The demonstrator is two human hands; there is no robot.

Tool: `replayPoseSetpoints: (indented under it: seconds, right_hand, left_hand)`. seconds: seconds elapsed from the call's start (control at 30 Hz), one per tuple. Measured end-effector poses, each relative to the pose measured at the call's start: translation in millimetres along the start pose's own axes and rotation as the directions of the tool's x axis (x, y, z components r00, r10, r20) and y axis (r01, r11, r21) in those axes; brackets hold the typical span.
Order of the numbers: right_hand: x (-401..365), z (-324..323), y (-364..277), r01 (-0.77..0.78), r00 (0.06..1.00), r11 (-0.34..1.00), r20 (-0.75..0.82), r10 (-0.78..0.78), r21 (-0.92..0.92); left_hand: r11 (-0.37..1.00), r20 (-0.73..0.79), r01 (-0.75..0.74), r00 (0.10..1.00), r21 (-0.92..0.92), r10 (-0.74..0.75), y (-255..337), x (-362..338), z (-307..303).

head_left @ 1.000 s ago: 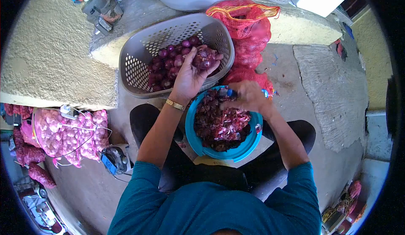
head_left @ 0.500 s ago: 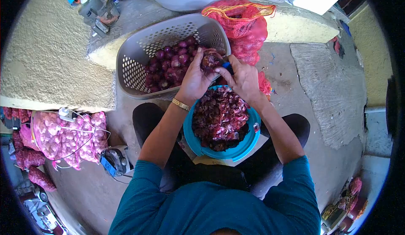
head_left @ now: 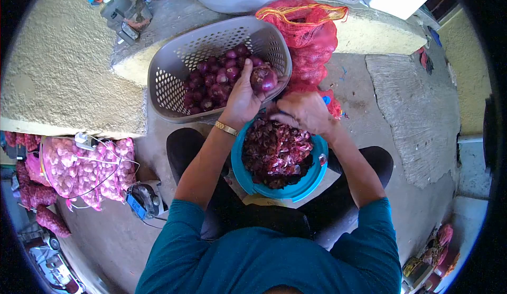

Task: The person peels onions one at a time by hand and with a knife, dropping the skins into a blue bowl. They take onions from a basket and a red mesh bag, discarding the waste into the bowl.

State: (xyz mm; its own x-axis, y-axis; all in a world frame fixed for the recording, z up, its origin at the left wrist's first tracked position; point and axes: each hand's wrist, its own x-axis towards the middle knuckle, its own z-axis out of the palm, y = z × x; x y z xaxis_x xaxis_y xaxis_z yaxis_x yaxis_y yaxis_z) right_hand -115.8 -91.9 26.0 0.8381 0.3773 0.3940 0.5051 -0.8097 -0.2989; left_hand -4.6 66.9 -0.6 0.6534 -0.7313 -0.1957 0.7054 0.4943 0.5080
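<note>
Left hand (head_left: 240,101) cups 1 glossy round red onion (head_left: 263,78) at the perforated basket (head_left: 163,91) rim; right hand (head_left: 304,112) fisted, contents hidden.

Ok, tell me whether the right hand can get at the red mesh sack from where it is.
Probably yes. The right hand hovers over the far rim of the blue bowl, and the red mesh sack lies just beyond it with nothing between.

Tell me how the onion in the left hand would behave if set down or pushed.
The onion looks round and glossy, so it would probably roll and may feel slick. It seems firm: the left hand cups it without denting it. Inside the grey basket, walls would likely stop it.
</note>
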Motion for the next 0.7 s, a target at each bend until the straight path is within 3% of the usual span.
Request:
replayPoseSetpoints:
  seconds: [0.07, 0.17, 0.3, 0.4, 0.5, 0.57, 0.7]
  right_hand:
    - [-8.4, -0.8, -3.9, 0.048, 0.982, 0.999, 0.185, -0.048, 0.006]
    - [-15.7, -1.3, -4.6, 0.009, 0.972, 1.0, 0.236, -0.015, 0.025]
    - [-20.8, 4.3, 3.6, -0.026, 0.96, 0.999, 0.28, 0.019, 0.019]
    - [-19.2, 4.1, 3.2, -0.004, 0.979, 0.999, 0.204, -0.003, 0.034]
    - [-13.1, -2.3, -4.2, -0.041, 0.976, 0.991, 0.219, 0.013, 0.124]
    - [-14.8, 0.2, -4.3, -0.102, 0.935, 0.994, 0.346, 0.084, 0.033]
    - [-16.1, 5.4, -0.8, -0.111, 0.933, 0.994, 0.346, 0.101, 0.009]
  left_hand:
    - [0.992, -0.016, 0.026, 0.999, -0.12, -0.029, 10.4, -6.1, 12.2]
    - [0.995, -0.023, -0.031, 0.999, -0.091, 0.029, 12.6, -5.6, 13.7]
    - [0.994, -0.047, -0.03, 0.999, -0.109, 0.025, 10.0, -5.1, 16.1]
    - [0.99, 0.03, 0.006, 1.0, -0.14, -0.002, 8.3, -2.2, 13.3]
    - [0.99, 0.026, -0.004, 1.0, -0.143, 0.008, 8.7, -2.1, 11.0]
    - [0.991, 0.05, -0.039, 0.998, -0.13, 0.046, 9.1, -3.4, 10.2]
    - [0.991, 0.077, -0.043, 0.996, -0.13, 0.053, 9.8, -4.9, 9.2]
